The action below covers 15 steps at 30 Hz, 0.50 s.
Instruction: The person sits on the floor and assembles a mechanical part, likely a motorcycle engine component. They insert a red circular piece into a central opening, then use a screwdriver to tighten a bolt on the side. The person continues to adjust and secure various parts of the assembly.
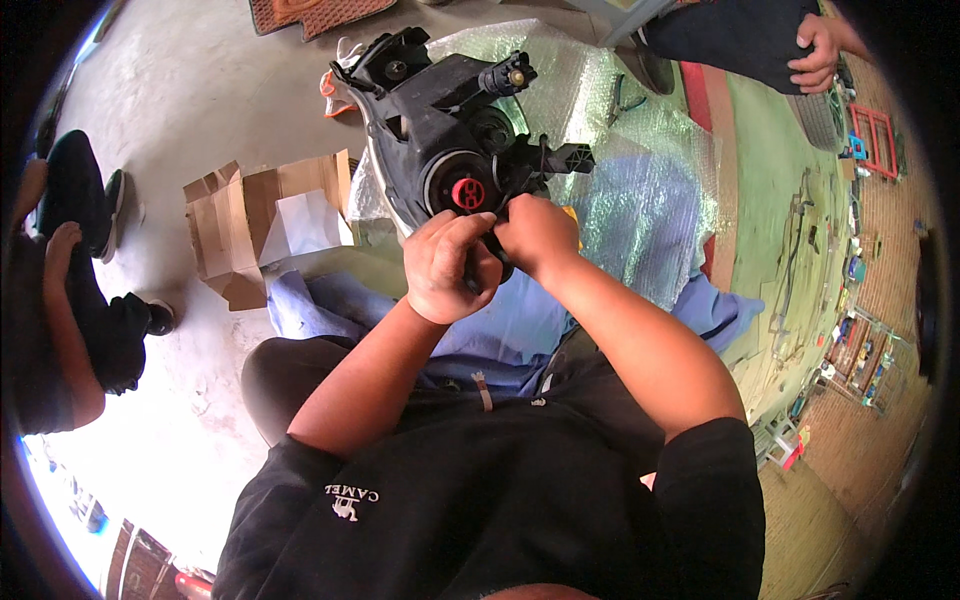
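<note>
In front of me rests a car headlight, its black back side up, with a red round part set in a ring-shaped opening. My left hand is closed at the headlight's near end, fingers curled against the dark housing. Close beside it, my right hand is closed too, its fingertips pressed in by the same edge. What the right fingers pinch is hidden behind the knuckles. Between the two hands a dark piece shows, and I cannot tell its kind. A black connector-like bracket sticks out above my right hand.
Blue cloth and bubble wrap lie under and around the headlight. An opened cardboard box stands at the left. Another person's hand rests on a knee at the far right; someone's arm shows at the left. Tools lie far right.
</note>
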{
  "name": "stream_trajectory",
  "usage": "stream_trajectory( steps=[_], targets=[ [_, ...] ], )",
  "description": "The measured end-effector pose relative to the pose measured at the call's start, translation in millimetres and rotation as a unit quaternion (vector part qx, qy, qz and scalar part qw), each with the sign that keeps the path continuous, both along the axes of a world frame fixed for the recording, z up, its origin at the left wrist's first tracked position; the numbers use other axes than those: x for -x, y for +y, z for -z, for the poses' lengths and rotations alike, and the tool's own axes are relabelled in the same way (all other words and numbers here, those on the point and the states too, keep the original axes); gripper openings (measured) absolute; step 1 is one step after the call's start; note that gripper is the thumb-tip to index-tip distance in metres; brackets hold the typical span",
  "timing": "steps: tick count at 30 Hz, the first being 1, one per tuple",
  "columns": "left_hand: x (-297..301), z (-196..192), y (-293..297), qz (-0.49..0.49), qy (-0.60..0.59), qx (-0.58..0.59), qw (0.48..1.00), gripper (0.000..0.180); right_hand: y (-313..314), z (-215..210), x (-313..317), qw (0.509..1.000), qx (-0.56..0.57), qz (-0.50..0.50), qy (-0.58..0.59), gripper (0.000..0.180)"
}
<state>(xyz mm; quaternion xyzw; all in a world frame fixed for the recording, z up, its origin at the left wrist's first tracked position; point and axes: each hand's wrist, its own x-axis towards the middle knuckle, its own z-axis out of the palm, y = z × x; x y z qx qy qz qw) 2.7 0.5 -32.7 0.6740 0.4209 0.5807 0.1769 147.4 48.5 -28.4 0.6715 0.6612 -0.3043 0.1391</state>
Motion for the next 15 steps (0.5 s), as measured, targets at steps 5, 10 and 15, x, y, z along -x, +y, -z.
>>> stream_trajectory(
  steps=[5,10,15],
  targets=[
    [2.4,1.1,1.5,-0.008,-0.009,-0.007,1.000,0.048,5.7,-5.9,-1.5,1.000,0.004,-0.026,0.005,0.029],
    [5.7,6.9,-3.6,-0.004,-0.033,0.035,0.999,0.048,10.0,-7.6,-2.5,0.999,-0.001,-0.043,0.025,0.027],
    [1.0,16.2,-7.9,-0.041,-0.060,0.048,0.996,0.053,4.7,-7.7,-1.7,0.996,-0.069,-0.050,0.038,0.025]
  ],
)
